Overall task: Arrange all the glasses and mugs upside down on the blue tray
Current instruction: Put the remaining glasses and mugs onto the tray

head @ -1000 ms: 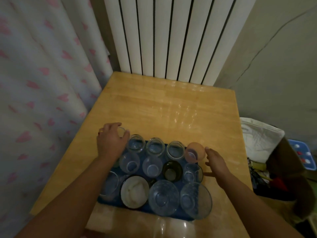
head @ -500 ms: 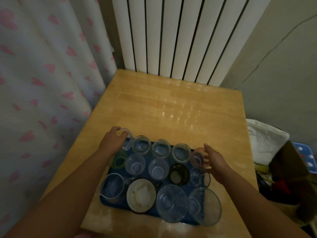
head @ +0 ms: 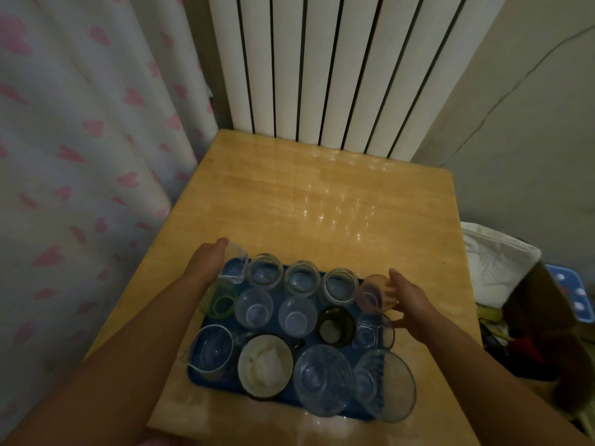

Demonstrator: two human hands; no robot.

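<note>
Two hands gripping tilted glasses, left hand (head: 206, 265) clear glass (head: 234, 263), right hand (head: 410, 296) pink glass (head: 373, 292)

Blue tray (head: 193, 376): packed with glasses and mugs. Left hand (head: 206, 268) grips a tilted clear glass (head: 234, 265). Right hand (head: 410, 299) holds a tilted pink cup (head: 375, 296).

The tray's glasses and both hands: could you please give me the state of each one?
Left hand: grips a tilted clear glass.
Right hand: holds a tilted pink cup.
Green glass: on the blue tray.
Dark glass: on the tray.
</note>
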